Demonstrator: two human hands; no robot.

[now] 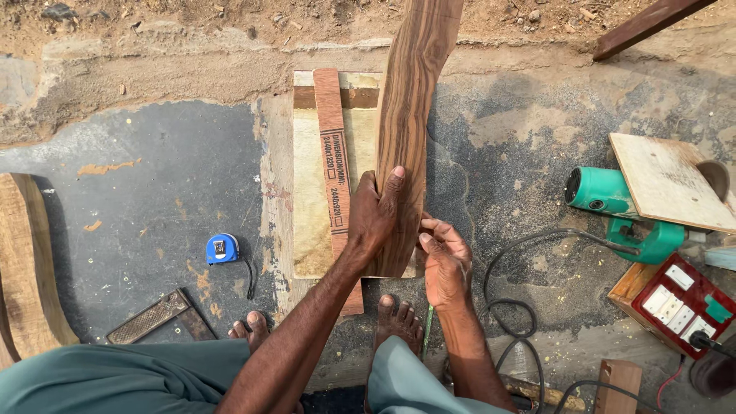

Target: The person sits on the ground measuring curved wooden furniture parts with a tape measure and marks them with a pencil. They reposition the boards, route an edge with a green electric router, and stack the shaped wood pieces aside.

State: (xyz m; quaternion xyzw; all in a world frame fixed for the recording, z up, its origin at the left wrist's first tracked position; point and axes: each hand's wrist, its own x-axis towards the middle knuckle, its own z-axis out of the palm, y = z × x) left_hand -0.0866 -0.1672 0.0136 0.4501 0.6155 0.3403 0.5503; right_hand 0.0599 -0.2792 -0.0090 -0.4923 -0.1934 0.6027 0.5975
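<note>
The long dark-brown grained curved wooden board stands on a pale rectangular plywood panel, its long axis running away from the person toward the sandy ground. The left hand is closed around the board's near end, thumb on its face. The right hand, half open, fingertips at the board's right edge, grips nothing; a blue tape measure lies left of the panel.
</note>
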